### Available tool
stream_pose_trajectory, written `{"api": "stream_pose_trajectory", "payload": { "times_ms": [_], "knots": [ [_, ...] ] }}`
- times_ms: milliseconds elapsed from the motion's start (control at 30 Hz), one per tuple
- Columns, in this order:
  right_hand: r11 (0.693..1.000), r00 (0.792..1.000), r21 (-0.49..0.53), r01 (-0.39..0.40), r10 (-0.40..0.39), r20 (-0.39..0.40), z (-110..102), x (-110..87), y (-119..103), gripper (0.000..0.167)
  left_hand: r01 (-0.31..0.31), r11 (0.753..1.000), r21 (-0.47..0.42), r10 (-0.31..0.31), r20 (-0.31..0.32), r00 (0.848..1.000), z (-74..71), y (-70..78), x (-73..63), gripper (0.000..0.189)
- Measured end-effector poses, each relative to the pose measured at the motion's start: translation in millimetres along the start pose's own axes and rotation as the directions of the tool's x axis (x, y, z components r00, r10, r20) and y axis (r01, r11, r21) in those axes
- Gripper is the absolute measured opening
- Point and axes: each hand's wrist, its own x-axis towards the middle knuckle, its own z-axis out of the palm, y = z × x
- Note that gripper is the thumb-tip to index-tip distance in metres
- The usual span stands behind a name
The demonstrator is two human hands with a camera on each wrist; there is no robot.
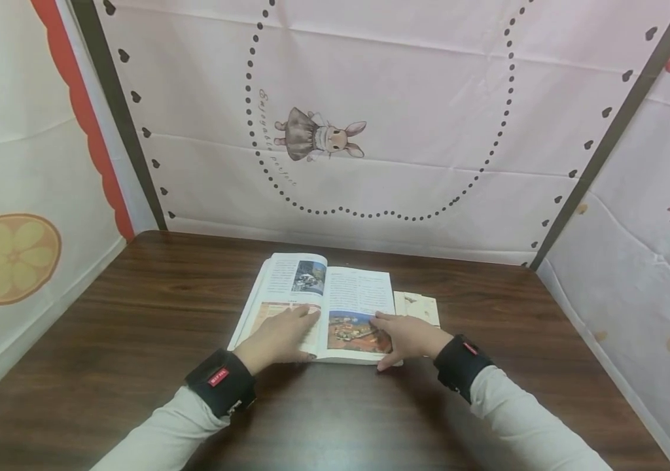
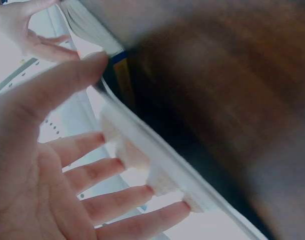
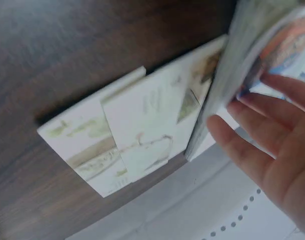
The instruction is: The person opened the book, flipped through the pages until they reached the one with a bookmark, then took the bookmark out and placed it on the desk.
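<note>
While steadying the open book just below centre of the head frame, best to press lightly and evenly either side of the fold, with a loose, wide-fingered left hand on the lower left page and an equally slack right hand at the lower right, gripping nothing with either. Worth easing off near page edges to avoid creasing, and steering clear of the pale booklets right of centre.

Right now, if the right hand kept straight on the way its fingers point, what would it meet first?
The right hand would likely meet the open book first; the fingertips are at or over a colour photo there, contact unclear. Beyond, roughly in line, is the left hand.
</note>
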Motion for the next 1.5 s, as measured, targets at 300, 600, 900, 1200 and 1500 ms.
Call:
{"api": "stream_pose_trajectory", "payload": {
  "times_ms": [300,600,900,1200,1500],
  "knots": [
    [0.995,0.996,0.033,0.093,-0.093,0.012,-6.4,1.1,7.2,0.068,0.033,0.999,0.0,-0.033,0.004,0.999,-4.1,4.1,3.6,0.085],
    [0.996,0.97,-0.035,0.083,-0.089,-0.226,-15.3,4.8,2.2,0.015,0.068,0.992,0.105,-0.062,-0.061,0.996,-1.0,8.5,11.6,0.082],
    [0.983,0.847,-0.116,0.145,-0.184,-0.499,-19.9,5.4,-6.9,0.012,0.121,0.985,0.127,-0.103,-0.143,0.984,8.8,21.3,13.9,0.094],
    [0.941,0.638,-0.217,0.259,-0.336,-0.693,-27.1,7.3,-14.5,0.023,0.172,0.963,0.206,-0.113,-0.268,0.957,15.0,34.2,21.2,0.046],
    [0.998,0.886,0.045,0.035,-0.01,-0.463,-17.6,3.3,0.5,0.068,0.211,0.936,-0.28,-0.301,-0.334,0.893,-5.8,7.7,15.1,0.039]
  ]
}}
